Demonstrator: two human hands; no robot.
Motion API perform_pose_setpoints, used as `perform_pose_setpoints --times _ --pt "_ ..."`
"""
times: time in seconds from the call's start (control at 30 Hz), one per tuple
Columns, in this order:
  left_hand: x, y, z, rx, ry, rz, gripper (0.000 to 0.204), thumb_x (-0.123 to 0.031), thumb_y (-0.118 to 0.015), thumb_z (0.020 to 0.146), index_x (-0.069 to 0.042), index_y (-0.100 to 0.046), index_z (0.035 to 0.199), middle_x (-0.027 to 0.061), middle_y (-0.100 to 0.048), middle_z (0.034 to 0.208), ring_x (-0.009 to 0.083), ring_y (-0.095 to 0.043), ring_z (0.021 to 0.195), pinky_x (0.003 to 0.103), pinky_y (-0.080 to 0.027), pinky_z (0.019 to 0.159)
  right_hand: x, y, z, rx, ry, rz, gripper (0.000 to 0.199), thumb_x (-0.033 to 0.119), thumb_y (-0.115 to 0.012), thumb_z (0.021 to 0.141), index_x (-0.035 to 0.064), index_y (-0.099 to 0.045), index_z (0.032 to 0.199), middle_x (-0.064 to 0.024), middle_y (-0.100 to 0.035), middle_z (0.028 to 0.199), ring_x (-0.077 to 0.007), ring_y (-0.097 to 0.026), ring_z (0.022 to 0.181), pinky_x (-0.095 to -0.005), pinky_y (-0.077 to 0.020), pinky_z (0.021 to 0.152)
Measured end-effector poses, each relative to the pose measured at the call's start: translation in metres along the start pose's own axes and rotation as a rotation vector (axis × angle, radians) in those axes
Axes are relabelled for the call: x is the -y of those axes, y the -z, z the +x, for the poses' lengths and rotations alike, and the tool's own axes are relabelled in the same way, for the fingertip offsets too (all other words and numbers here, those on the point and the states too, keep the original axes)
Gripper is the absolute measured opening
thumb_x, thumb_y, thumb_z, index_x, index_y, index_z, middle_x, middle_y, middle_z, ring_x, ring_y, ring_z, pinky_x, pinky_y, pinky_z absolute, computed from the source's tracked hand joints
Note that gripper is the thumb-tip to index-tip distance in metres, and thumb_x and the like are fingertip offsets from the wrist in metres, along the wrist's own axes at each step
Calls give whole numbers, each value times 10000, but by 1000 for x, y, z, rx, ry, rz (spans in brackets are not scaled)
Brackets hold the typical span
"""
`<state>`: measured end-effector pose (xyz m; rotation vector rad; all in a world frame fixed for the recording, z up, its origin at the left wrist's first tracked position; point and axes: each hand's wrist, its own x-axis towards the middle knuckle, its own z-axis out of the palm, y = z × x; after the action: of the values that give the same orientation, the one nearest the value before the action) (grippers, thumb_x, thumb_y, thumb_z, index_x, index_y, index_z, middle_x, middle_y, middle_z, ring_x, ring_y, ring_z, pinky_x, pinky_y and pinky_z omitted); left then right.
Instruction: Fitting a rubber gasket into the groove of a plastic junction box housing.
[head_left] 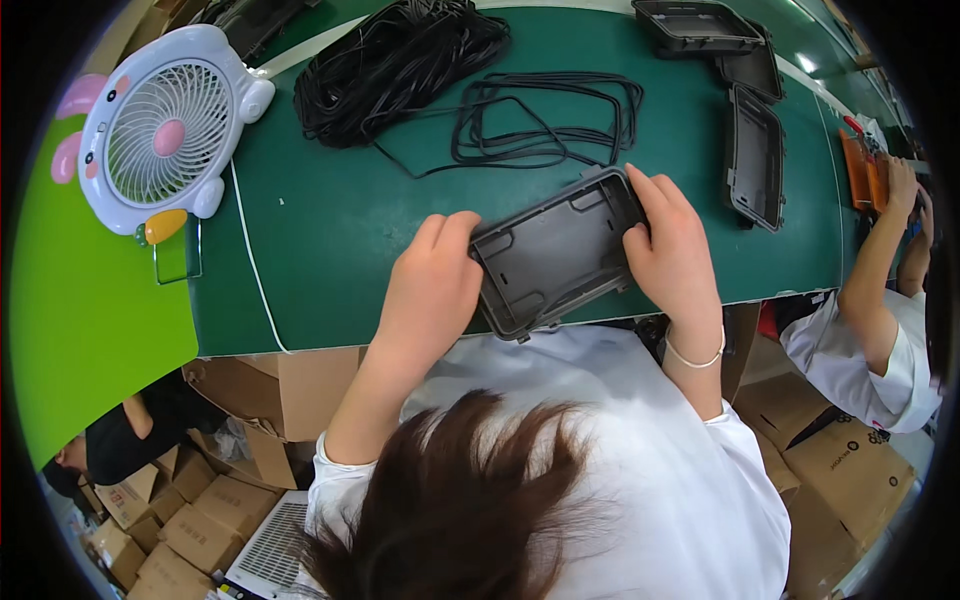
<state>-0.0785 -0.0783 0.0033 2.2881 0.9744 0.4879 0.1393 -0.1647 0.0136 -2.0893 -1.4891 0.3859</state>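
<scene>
Between my two hands is a dark grey plastic case half point(556, 252), a shallow rectangular tray with its hollow side facing up, tilted with its right end farther away. My left hand point(433, 285) is closed on its left end. At the opposite end, my right hand point(672, 240) grips the rim, thumb and fingers bent round the corner. Just beyond the case lies a loosely coiled black cord point(545, 120) on the green table point(330, 240). A strand leads from there toward a large bundle of black cord point(390, 65) at the far left.
A white fan with pink ears point(165, 130) stands at the left, near a white cable point(255, 260). Several similar cases point(755, 160) lie at the far right. One co-worker point(870, 290) works at the right; another person point(120, 440) is low left, near cardboard boxes point(215, 520).
</scene>
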Motion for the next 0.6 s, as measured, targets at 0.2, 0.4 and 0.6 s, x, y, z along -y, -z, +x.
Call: perform_pose_setpoints --times 0.2,0.4,0.6 --pt "3 2 -12 -102 97 -219 156 20 -546 791 15 -527 945 140 -539 822 261 -561 671 333 -471 592 -36 9 -16 -69 -152 495 396 -87 -495 744 -1 -568 1124 -83 -590 917 -109 -538 732 -228 -458 661" --pt "-1 9 -9 -76 140 -215 104 6 -599 782 9 -510 837 99 -529 761 187 -545 603 285 -460 525 -22 24 -33 -44 -201 387 144 -42 -599 741 -24 -548 875 -75 -573 808 -125 -555 706 -241 -455 624" --pt "5 8 -6 -75 108 -183 118 4 -620 773 6 -502 780 85 -519 723 165 -537 567 262 -445 492 3 0 -23 -101 -100 29 161 -33 -603 702 -10 -498 822 -130 -512 751 -259 -532 682 -340 -456 624"
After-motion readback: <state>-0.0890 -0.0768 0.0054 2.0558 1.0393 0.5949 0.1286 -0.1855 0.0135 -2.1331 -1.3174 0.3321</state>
